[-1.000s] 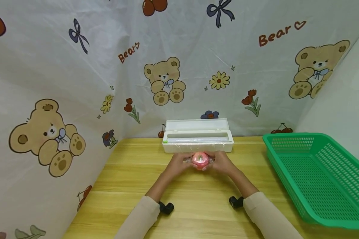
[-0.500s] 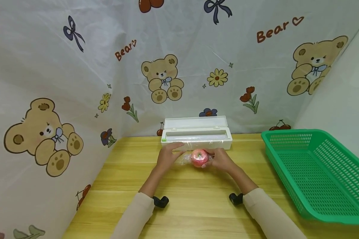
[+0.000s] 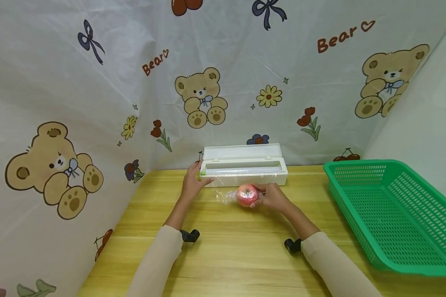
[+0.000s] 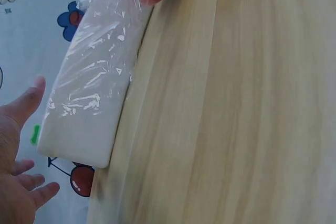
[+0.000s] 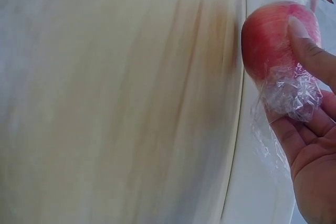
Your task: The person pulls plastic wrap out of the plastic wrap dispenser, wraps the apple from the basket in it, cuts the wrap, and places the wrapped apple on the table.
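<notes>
A red apple (image 3: 247,195) wrapped in clear cling film (image 5: 291,93) is in my right hand (image 3: 275,196). In the right wrist view the thumb lies on the apple's side and the fingers curl under it, by the bunched film. A loose tail of film (image 4: 89,82) stretches left from the apple, in front of the white box. My left hand (image 3: 191,181) is at the box's left end, fingers spread and thumb apart, holding nothing; the left wrist view shows the same spread fingers (image 4: 42,195).
The white cling film box (image 3: 245,179) stands at the table's back edge, lid (image 3: 241,152) raised, a roll inside. A green plastic basket (image 3: 412,222) is on the right of the wooden table (image 3: 230,255). A bear-print cloth (image 3: 238,53) hangs behind.
My left hand has let go of the apple's left side and moved left to the box's end. The film tail there has spread out. My right hand keeps hold of the apple.
</notes>
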Tool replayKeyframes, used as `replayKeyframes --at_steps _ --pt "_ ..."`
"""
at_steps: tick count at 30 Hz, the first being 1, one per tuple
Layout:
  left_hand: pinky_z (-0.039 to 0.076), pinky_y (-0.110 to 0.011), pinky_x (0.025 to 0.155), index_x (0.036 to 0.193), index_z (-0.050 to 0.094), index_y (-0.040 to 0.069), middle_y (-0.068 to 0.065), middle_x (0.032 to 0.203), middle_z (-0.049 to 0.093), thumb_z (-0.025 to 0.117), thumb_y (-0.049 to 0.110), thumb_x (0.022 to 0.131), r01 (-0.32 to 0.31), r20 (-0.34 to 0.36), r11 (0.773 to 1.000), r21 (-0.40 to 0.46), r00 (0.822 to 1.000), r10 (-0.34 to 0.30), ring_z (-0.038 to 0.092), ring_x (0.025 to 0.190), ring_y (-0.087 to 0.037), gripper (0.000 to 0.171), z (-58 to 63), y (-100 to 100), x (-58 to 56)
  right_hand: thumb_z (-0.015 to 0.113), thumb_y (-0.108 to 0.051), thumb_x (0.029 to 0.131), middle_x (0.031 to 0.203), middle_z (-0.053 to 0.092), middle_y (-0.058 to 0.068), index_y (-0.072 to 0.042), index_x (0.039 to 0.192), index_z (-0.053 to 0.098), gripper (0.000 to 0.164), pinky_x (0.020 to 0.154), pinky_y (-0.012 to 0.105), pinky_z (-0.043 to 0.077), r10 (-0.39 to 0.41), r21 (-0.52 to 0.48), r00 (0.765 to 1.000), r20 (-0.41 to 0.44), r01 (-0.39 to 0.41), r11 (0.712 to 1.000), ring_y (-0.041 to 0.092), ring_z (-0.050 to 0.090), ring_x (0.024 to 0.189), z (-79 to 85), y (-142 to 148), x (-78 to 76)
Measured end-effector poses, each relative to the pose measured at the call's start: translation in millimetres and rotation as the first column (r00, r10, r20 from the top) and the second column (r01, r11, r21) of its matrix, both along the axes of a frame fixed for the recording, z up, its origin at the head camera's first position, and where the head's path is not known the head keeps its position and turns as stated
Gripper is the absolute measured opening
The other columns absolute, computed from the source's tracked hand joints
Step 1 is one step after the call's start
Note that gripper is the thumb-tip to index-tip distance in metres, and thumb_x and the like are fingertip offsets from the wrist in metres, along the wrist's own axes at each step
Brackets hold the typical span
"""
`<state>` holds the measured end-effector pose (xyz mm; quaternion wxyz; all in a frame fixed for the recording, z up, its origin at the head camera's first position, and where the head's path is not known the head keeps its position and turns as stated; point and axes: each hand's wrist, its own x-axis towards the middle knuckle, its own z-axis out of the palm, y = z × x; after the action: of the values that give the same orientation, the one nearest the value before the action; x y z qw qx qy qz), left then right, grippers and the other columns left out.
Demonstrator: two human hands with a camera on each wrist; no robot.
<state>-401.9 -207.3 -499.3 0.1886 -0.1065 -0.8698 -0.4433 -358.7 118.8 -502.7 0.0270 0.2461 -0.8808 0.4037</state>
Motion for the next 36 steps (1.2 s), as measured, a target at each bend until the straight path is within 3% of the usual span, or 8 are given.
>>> replayKeyframes --at_steps 6,11,16,21,25,29,33,36 --pt "0.029 -0.052 0.120 0.154 0.045 0.010 -0.021 0.157 0.040 0.086 0.029 0.084 0.040 0.074 0.999 0.023 0.996 -0.041 0.031 0.149 -0.036 0.083 -14.5 -4.6 -14.9 0.095 -0.019 0.069 0.133 0.065 0.017 0.002 0.137 0.061 0.078 0.103 0.050 0.050 -0.001 0.001 1.000 0.004 0.001 1.000 0.032 0.062 0.122 -0.9 -0.8 -0.7" --pt "0.039 -0.048 0.115 0.151 0.049 0.010 -0.020 0.157 0.041 0.086 0.026 0.083 0.043 0.080 0.995 0.095 0.995 -0.050 0.038 0.145 -0.034 0.079 -19.6 -4.0 -19.9 0.093 -0.015 0.072 0.136 0.064 0.017 0.002 0.138 0.061 0.076 0.105 0.051 0.049 0.016 -0.008 1.000 -0.005 -0.016 1.000 0.034 0.061 0.124 -1.9 -1.9 -1.1" --pt "0.053 -0.038 0.098 0.147 0.054 0.010 -0.015 0.147 0.054 0.087 0.022 0.082 0.010 0.084 0.993 0.120 0.996 -0.020 0.059 0.121 -0.027 0.074 -24.4 -3.8 -22.8 0.092 -0.014 0.074 0.139 0.061 0.018 0.003 0.140 0.058 0.076 0.105 0.052 0.048 0.009 -0.008 1.000 0.018 -0.009 1.000 0.036 0.060 0.125 -1.2 -3.7 1.2" --pt "0.046 -0.027 0.075 0.144 0.059 0.015 -0.013 0.141 0.060 0.088 0.022 0.080 -0.024 0.078 0.987 0.158 0.997 0.012 0.055 0.093 -0.021 0.071 -29.3 -4.9 -24.8 0.091 -0.014 0.075 0.138 0.061 0.018 0.002 0.141 0.057 0.076 0.104 0.051 0.049 0.007 0.011 1.000 0.004 -0.007 1.000 0.036 0.060 0.125 -0.4 -5.1 2.4" --pt "0.052 -0.024 0.079 0.144 0.060 0.018 -0.014 0.141 0.060 0.088 0.022 0.079 -0.020 0.087 0.979 0.204 0.996 0.002 0.061 0.103 -0.020 0.071 -32.1 -5.1 -24.3 0.090 -0.012 0.076 0.139 0.061 0.018 0.001 0.141 0.057 0.074 0.103 0.051 0.050 0.017 0.015 1.000 -0.010 -0.017 1.000 0.035 0.059 0.126 -0.2 -4.1 2.5" --pt "0.056 -0.033 0.094 0.143 0.060 0.018 -0.014 0.143 0.058 0.088 0.021 0.078 -0.008 0.098 0.966 0.260 0.995 -0.018 0.060 0.125 -0.026 0.071 -34.7 -5.2 -24.2 0.090 -0.013 0.076 0.138 0.062 0.018 0.001 0.142 0.057 0.074 0.101 0.052 0.052 0.027 0.031 0.999 -0.035 -0.026 0.999 0.035 0.060 0.125 0.5 -2.4 2.9" --pt "0.056 -0.035 0.094 0.143 0.060 0.016 -0.015 0.143 0.057 0.088 0.019 0.077 0.004 0.092 0.958 0.286 0.995 -0.032 0.060 0.125 -0.028 0.071 -36.8 -6.1 -25.6 0.090 -0.014 0.077 0.136 0.063 0.017 -0.001 0.141 0.058 0.073 0.098 0.051 0.054 0.041 0.054 0.997 -0.063 -0.038 0.998 0.034 0.061 0.123 2.0 -0.2 1.8" --pt "0.057 -0.030 0.092 0.142 0.060 0.015 -0.014 0.143 0.058 0.088 0.018 0.077 0.004 0.086 0.959 0.283 0.996 -0.030 0.061 0.125 -0.027 0.071 -36.8 -6.8 -26.3 0.090 -0.015 0.077 0.133 0.065 0.016 0.000 0.139 0.061 0.070 0.096 0.049 0.055 0.055 0.076 0.994 -0.095 -0.047 0.996 0.032 0.063 0.119 3.8 1.7 0.0"
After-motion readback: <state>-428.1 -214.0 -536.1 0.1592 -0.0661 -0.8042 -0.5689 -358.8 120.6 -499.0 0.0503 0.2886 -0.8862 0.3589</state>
